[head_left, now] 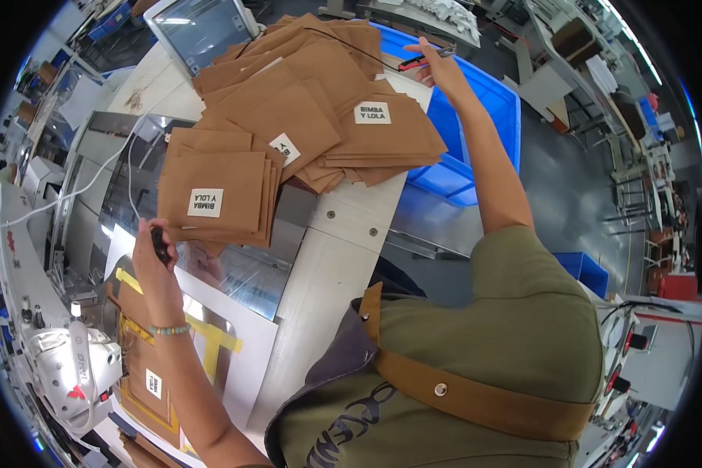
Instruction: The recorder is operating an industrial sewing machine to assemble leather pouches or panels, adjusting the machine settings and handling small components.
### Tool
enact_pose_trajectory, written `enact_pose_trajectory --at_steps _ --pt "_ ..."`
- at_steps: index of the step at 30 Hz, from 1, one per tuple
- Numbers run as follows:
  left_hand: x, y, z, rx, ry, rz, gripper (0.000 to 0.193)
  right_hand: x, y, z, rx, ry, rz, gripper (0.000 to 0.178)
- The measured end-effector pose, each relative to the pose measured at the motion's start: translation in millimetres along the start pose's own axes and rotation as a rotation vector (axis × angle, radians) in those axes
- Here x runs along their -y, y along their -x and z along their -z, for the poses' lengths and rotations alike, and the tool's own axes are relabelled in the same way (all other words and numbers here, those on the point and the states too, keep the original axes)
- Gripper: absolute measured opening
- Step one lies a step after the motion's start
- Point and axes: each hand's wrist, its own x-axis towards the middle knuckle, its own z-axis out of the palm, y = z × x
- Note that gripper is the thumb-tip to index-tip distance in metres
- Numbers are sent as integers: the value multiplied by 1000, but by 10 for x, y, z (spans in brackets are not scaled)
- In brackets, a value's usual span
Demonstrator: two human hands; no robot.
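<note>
My left hand (pixel 153 251) is closed round a small black handle-like object (pixel 160 244), beside the near left corner of a brown panel stack (pixel 234 175). The object's exact kind is unclear; a thin white cord hangs close to it. Out at the far right, over the rim of a blue crate (pixel 509 117), my right hand (pixel 438 69) grips a plier-like tool with red and black handles (pixel 415 62). A dark cord runs from the panels toward that tool. Several more brown panels (pixel 288 93) lie fanned in an overlapping heap, some bearing white labels (pixel 372 113).
A white sewing machine (pixel 70 366) stands at the lower left. Near it, a labelled brown panel (pixel 144 366) lies in a yellow-taped template (pixel 246 374). A screen (pixel 203 35) stands beyond the table (pixel 320 273). Another blue bin (pixel 581 271) is at right.
</note>
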Motion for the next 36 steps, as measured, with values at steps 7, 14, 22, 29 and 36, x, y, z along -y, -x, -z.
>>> enact_pose_trajectory --at_steps 7,14,22,29,36 --pt "132 7 -27 80 -239 -149 33 -223 -131 -261 7 -905 -314 53" --pt "257 -194 314 -33 -325 -233 30 -123 533 -502 -21 746 389 79" --pt "375 -132 70 25 -330 -189 29 274 454 -354 540 620 95 79" --pt "245 147 157 140 -209 -98 29 531 595 -129 607 557 19 48" --pt "152 450 274 152 -260 -128 32 469 665 32 610 314 -68 55"
